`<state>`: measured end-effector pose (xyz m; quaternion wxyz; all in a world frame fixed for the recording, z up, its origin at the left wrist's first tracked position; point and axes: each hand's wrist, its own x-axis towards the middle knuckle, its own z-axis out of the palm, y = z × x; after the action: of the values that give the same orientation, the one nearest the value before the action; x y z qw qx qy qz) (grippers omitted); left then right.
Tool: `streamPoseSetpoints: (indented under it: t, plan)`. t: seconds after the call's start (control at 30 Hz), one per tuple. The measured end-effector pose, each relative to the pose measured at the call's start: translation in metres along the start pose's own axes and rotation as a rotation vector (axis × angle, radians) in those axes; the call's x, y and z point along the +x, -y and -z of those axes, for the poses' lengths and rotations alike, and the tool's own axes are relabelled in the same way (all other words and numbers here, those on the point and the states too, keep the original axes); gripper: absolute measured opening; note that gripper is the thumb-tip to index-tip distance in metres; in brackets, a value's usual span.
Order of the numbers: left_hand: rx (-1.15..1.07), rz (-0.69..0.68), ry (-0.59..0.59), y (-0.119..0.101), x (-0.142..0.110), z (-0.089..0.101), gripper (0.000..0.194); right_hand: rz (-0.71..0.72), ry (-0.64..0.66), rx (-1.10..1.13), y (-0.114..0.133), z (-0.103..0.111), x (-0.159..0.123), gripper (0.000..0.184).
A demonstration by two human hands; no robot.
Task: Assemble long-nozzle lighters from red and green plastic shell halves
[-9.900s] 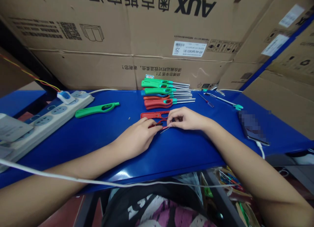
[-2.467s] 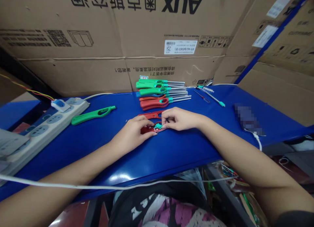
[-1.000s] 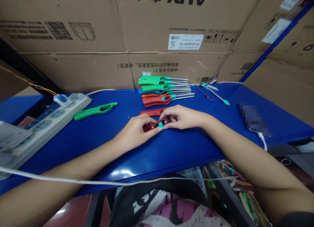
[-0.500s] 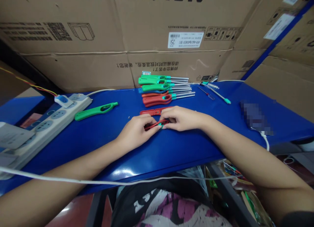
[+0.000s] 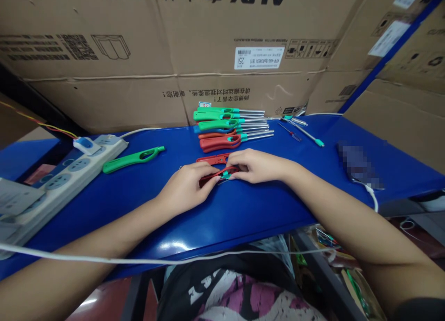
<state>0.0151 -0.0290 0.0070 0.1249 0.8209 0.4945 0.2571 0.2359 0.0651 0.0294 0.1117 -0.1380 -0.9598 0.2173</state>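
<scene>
My left hand [image 5: 186, 187] grips a red lighter handle shell [image 5: 212, 175] that rests on the blue table [image 5: 243, 210]. My right hand [image 5: 257, 165] pinches the same shell at its right end, fingertips at a small teal trigger piece [image 5: 225, 174] set in it. A second red shell half [image 5: 213, 159] lies flat just behind both hands. Beyond it is a stack of finished green and red lighters [image 5: 225, 126] with metal tubes pointing right.
A green handle [image 5: 134, 159] lies to the left beside a white power strip [image 5: 59, 179]. A metal tube with teal tip [image 5: 308, 135] and a phone [image 5: 358, 166] lie to the right. Cardboard boxes [image 5: 174, 47] wall off the back. A white cable [image 5: 104, 258] crosses my forearms.
The red shell, flat on the table ten seconds ago, now carries the teal trigger piece and is tilted up between my fingers. Both hands stay in place, only shifting their fingers.
</scene>
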Motion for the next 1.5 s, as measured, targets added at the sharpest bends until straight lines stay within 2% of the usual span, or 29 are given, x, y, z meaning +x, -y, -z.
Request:
streamPoseSetpoints:
  t: [0.23, 0.43, 0.6, 0.7, 0.83, 1.0, 1.1, 1.2, 1.23, 1.3, 1.37, 1.4, 1.5]
  plan:
    - [0.001, -0.016, -0.036, -0.002, 0.0, -0.001, 0.022, 0.015, -0.006, 0.013, 0.001, -0.002, 0.0, 0.007]
    - [0.019, 0.027, -0.028, 0.001, 0.002, -0.004, 0.025, -0.019, -0.024, -0.003, -0.002, 0.0, -0.001, 0.008]
    - [0.086, -0.029, -0.06, -0.001, -0.001, -0.001, 0.036, -0.136, 0.012, 0.083, -0.004, 0.01, -0.006, 0.029]
    - [0.159, -0.09, -0.019, -0.005, -0.003, 0.001, 0.039, -0.203, 0.068, 0.139, -0.006, 0.017, -0.01, 0.038]
    - [0.188, -0.138, 0.048, -0.006, -0.003, 0.001, 0.037, -0.22, 0.108, 0.125, -0.011, 0.022, -0.013, 0.035]
    - [0.117, -0.172, 0.086, -0.003, -0.002, -0.002, 0.033, -0.094, 0.062, 0.073, -0.013, 0.021, -0.015, 0.035]
    - [0.132, -0.183, 0.083, -0.003, -0.002, -0.002, 0.033, -0.082, -0.091, 0.053, -0.016, 0.029, -0.018, 0.034]
    - [0.15, -0.173, 0.092, -0.005, -0.003, -0.002, 0.035, -0.257, -0.439, -0.035, -0.034, 0.053, -0.026, 0.029]
    - [0.152, -0.168, 0.095, -0.005, -0.003, -0.002, 0.035, -0.369, -0.582, -0.096, -0.045, 0.065, -0.029, 0.026]
    - [0.151, -0.165, 0.102, -0.005, -0.004, -0.003, 0.036, -0.636, -0.756, -0.199, -0.074, 0.09, -0.037, 0.021]
    - [0.14, -0.174, 0.103, -0.003, -0.004, -0.004, 0.037, -0.922, -0.808, -0.32, -0.105, 0.113, -0.048, 0.021]
    - [0.129, -0.181, 0.101, -0.002, -0.004, -0.004, 0.037, -1.071, -0.785, -0.364, -0.12, 0.121, -0.054, 0.021]
    - [0.099, -0.203, 0.076, 0.002, -0.003, -0.005, 0.037, -1.228, -0.714, -0.363, -0.153, 0.129, -0.074, 0.011]
